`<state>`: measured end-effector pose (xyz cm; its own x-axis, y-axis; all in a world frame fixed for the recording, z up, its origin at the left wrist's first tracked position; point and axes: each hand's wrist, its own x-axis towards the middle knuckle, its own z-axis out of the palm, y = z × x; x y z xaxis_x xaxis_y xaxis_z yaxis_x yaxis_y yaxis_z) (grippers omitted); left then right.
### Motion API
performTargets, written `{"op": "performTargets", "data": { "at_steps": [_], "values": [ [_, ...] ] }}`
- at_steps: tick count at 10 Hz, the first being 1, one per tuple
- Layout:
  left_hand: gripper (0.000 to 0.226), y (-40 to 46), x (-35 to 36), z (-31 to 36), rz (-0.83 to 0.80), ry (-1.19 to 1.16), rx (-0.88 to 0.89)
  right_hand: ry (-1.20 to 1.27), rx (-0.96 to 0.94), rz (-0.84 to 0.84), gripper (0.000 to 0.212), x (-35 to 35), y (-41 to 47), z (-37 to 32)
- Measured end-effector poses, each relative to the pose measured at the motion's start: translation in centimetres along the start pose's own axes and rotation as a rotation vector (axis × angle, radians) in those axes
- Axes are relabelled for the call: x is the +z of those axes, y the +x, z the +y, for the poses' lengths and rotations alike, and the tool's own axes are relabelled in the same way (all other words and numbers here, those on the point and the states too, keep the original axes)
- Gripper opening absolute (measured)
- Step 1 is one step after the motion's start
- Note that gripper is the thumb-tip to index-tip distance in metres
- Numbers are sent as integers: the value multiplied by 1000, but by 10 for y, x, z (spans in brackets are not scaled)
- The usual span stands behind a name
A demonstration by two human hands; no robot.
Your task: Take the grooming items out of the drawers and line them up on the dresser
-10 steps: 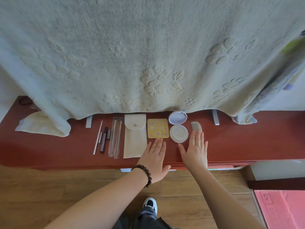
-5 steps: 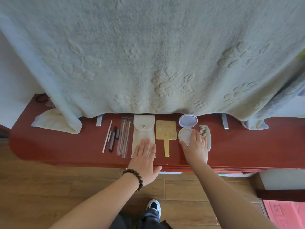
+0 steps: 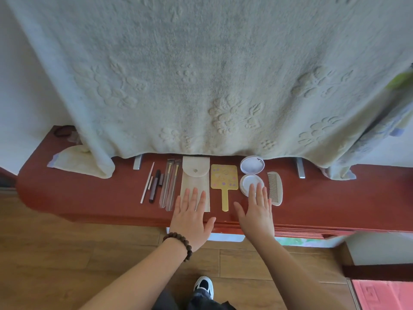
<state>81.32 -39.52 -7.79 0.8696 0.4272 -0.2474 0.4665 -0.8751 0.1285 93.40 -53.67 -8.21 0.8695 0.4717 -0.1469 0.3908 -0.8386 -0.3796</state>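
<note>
right hand (image 3: 257, 214) has slid back off the compact (image 3: 250, 184), fingers flat.

A dark red wooden dresser (image 3: 335, 198) carries a row: thin white stick (image 3: 147, 182), dark brown pencil (image 3: 154, 186), clear-sleeved brushes (image 3: 171, 184), beige fabric pouch (image 3: 196, 175), yellow hand mirror (image 3: 224, 180), open white round compact (image 3: 252, 173), pale comb (image 3: 275, 189). The left hand (image 3: 192, 220), fingers flat and spread, overlaps the pouch's near end; the right hand (image 3: 257, 214), likewise flat, overlaps the compact.
</note>
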Motion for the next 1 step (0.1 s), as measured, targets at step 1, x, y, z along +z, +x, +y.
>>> {"op": "performTargets", "data": {
  "at_steps": [1],
  "values": [
    [74,-14,-4,-2,31,-46,-56,6,-12,-1,74,6,-23,-4]
  ]
}}
